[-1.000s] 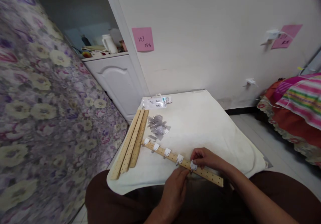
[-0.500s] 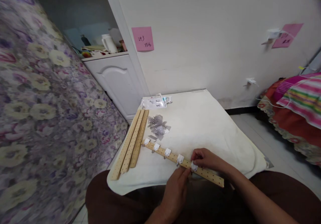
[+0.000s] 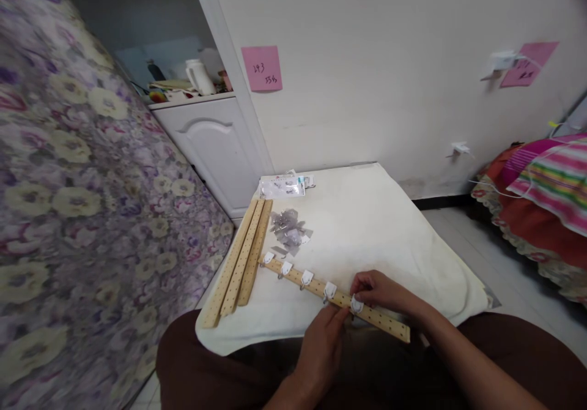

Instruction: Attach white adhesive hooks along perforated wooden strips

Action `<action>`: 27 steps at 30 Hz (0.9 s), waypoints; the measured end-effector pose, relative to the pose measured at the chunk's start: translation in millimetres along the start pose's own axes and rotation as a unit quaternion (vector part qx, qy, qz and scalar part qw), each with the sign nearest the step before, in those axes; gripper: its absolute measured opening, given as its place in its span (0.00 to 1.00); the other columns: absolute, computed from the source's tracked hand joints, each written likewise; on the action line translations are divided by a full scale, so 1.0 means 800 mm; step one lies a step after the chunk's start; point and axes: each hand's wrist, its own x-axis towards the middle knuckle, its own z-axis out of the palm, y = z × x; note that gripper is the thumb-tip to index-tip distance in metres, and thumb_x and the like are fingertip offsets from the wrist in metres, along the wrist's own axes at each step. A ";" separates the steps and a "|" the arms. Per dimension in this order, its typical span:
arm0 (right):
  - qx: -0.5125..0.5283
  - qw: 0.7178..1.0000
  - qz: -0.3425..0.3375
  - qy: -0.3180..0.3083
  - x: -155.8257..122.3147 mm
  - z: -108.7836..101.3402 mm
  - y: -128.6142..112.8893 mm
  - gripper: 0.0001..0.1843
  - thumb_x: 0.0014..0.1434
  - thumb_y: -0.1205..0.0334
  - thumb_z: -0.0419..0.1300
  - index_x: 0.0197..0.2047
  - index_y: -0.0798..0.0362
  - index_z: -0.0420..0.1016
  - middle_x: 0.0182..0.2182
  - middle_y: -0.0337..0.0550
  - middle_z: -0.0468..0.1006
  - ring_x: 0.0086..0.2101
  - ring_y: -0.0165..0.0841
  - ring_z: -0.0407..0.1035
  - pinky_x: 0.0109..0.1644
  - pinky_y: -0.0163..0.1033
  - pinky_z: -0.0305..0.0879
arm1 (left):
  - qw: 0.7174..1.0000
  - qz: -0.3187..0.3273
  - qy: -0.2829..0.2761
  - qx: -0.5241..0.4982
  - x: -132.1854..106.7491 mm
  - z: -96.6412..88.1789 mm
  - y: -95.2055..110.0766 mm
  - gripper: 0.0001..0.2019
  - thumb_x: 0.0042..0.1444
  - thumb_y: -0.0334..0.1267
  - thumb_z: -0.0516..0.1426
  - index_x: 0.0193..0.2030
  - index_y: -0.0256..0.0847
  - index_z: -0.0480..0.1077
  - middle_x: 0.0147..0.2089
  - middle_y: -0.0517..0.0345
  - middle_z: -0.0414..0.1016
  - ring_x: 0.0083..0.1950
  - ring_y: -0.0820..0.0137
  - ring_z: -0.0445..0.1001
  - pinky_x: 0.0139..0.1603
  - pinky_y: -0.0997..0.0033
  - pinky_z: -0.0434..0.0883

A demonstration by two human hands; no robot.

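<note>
A perforated wooden strip [image 3: 387, 324] lies slantwise on the white cloth-covered table [image 3: 376, 226], with several white hooks [image 3: 306, 277] clipped along it. My right hand [image 3: 383, 292] pinches the nearest white hook [image 3: 356, 305] from the far side. My left hand [image 3: 323, 344] touches the strip from the near side, its fingertips closed against the same hook. A pile of loose clear hooks [image 3: 288, 231] lies farther back on the cloth.
Three more wooden strips [image 3: 239, 262] lie side by side at the table's left edge. A hook packet [image 3: 282, 186] sits at the far corner. A floral mattress [image 3: 82, 190] stands at left, a white cabinet [image 3: 211, 147] behind, striped bedding [image 3: 545, 196] at right.
Nearly nothing has moved. Both hands stay on the same hook; the view has shifted very slightly.
</note>
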 end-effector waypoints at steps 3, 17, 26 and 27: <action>0.001 1.000 -0.004 -0.002 -0.001 0.000 0.001 0.06 0.47 0.69 0.57 0.31 0.56 0.73 0.22 0.35 0.70 0.22 0.25 0.63 0.24 0.29 0.57 | 1.000 -0.010 -0.003 -0.002 0.001 -0.001 0.002 0.30 0.53 0.21 0.45 0.62 0.46 0.56 0.54 0.49 0.68 0.54 0.65 0.68 0.52 0.59 0.70; -0.021 1.000 -0.020 -0.007 -0.001 -0.001 -0.001 0.06 0.47 0.71 0.57 0.31 0.56 0.73 0.21 0.34 0.69 0.22 0.25 0.61 0.24 0.29 0.55 | 1.000 -0.019 -0.014 -0.002 0.006 0.004 0.004 0.27 0.55 0.22 0.45 0.61 0.45 0.57 0.51 0.50 0.68 0.51 0.66 0.68 0.51 0.62 0.70; -0.020 1.000 -0.011 -0.004 -0.001 -0.002 0.001 0.06 0.47 0.69 0.58 0.31 0.55 0.72 0.21 0.34 0.68 0.22 0.25 0.61 0.24 0.29 0.56 | 0.996 -0.064 -0.053 -0.031 0.017 -0.006 0.019 0.21 0.56 0.24 0.44 0.54 0.41 0.64 0.45 0.51 0.67 0.45 0.67 0.67 0.46 0.66 0.69; -0.021 1.000 -0.011 -0.003 -0.001 -0.002 0.001 0.06 0.47 0.69 0.57 0.31 0.55 0.72 0.21 0.34 0.69 0.22 0.25 0.61 0.24 0.29 0.56 | 0.996 -0.064 -0.054 -0.031 0.017 -0.006 0.019 0.21 0.56 0.23 0.44 0.55 0.41 0.64 0.46 0.51 0.67 0.45 0.67 0.67 0.46 0.66 0.69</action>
